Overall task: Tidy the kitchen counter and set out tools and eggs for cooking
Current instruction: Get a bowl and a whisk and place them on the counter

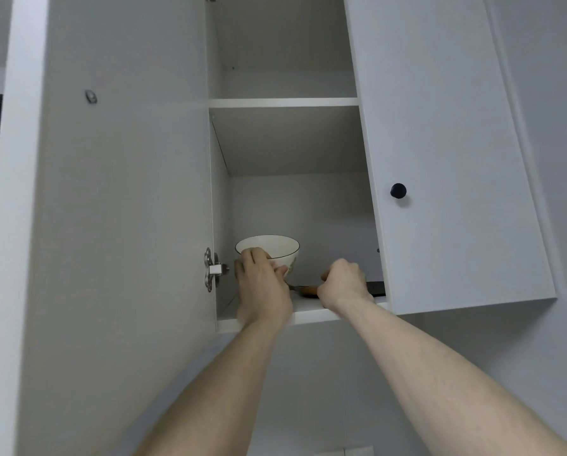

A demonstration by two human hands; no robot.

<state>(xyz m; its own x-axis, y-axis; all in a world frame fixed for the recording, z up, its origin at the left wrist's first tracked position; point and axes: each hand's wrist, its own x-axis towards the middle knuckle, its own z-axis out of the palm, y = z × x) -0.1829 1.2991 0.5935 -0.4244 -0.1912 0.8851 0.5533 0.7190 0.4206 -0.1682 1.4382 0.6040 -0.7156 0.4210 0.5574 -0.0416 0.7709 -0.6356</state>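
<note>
Up in the wall cabinet, my left hand (262, 281) had its grip closed around the near side of the white bowl (269, 250), fingers curled over the rim and wall. My right hand (343, 284) was curled into a fist over something low and flat on the same shelf; I could see an orange-brown piece (308, 290) poking out to its left and a dark flat edge (376, 287) to its right, but I could not tell what the thing was or whether the two pieces belonged together.

The bowl stood upright on the bottom shelf (311, 314), towards the left wall of the cabinet, mouth facing up, so its axis ran vertically. It looked like glazed ceramic with a thin dark line at the rim: I judged it stiff, fairly weighty for one hand, slick on the glaze and breakable if it knocked the shelf edge. Hooking the rim with fingers and bracing the wall below seemed the safest hold, as I was reaching overhead.

The flat thing under my right hand appeared to lie with its long axis across the shelf, left to right, close to the front edge.

The left door (127, 192) stood wide open, its hinge (211, 269) just beside the bowl; the right door (440, 159), with a black knob (398, 191), was partly open.
</note>
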